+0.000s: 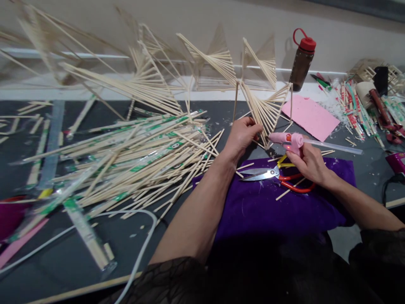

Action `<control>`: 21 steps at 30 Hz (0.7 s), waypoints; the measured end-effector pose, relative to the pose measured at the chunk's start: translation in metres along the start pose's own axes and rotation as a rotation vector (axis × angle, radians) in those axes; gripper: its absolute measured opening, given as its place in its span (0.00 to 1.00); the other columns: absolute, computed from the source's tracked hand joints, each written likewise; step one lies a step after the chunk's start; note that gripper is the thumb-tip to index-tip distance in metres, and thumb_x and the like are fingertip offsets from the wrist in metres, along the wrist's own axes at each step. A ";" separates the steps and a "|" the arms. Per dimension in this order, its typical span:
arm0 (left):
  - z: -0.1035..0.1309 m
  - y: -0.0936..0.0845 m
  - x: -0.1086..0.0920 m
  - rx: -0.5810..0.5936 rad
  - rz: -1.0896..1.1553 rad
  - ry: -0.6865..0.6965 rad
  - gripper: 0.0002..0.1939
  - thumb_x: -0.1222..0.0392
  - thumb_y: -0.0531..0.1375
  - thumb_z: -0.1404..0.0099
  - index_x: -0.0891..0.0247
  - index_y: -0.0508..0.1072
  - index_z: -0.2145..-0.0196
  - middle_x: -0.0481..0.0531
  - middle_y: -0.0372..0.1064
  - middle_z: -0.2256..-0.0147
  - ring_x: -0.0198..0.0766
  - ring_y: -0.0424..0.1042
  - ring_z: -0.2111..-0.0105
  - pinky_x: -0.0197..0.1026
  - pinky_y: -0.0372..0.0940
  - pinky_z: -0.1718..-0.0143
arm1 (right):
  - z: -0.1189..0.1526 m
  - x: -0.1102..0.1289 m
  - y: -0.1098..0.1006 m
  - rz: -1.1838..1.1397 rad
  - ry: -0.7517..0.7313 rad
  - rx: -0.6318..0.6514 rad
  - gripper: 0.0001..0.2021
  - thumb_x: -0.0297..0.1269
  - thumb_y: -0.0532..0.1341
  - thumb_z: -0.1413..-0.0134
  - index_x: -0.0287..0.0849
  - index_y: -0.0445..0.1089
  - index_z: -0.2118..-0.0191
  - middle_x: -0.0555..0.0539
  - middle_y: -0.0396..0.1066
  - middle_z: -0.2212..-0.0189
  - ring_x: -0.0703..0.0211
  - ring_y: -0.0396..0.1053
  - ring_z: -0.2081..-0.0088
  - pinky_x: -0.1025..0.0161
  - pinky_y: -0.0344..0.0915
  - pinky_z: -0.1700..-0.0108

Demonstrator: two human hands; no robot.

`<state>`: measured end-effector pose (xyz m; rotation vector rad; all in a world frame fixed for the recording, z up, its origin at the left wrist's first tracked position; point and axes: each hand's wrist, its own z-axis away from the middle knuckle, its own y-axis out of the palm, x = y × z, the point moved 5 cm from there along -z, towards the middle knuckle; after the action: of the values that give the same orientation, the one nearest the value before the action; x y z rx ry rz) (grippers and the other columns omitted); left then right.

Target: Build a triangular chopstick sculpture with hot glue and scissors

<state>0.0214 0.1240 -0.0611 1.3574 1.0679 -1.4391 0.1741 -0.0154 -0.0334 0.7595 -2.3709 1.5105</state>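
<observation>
A twisted fan-like structure of thin wooden sticks (268, 107) stands on the dark table in front of me. My left hand (243, 134) has its fingers pinched at the structure's lower left edge; what lies between the fingertips is too small to make out. In my right hand (308, 160) is a pink glue gun (286, 138), with a clear glue stick (335, 146) out of its back. Its nozzle points left, close to the structure's bottom corner. Below lie scissors (275, 174) with red and yellow handles on a purple cloth (268, 211).
Loose and wrapped sticks (152, 156) cover the table at the left, beside a clear ruler (53, 139). More stick structures (211, 59) stand along the wall. A dark bottle (302, 63), pink sheet (311, 117) and wrapped sticks are at the right. A white cable (153, 223) curves at front left.
</observation>
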 end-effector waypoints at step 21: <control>0.001 -0.001 0.000 0.000 0.009 -0.016 0.02 0.65 0.61 0.52 0.63 0.70 0.79 0.47 0.66 0.81 0.30 0.62 0.84 0.36 0.57 0.81 | 0.001 -0.001 0.003 0.030 -0.060 -0.027 0.10 0.40 0.54 0.39 0.40 0.64 0.56 0.41 0.70 0.64 0.54 0.68 0.66 0.57 0.66 0.66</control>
<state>0.0200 0.1232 -0.0614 1.3470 1.0506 -1.4412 0.1730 -0.0148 -0.0363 0.7769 -2.4524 1.4841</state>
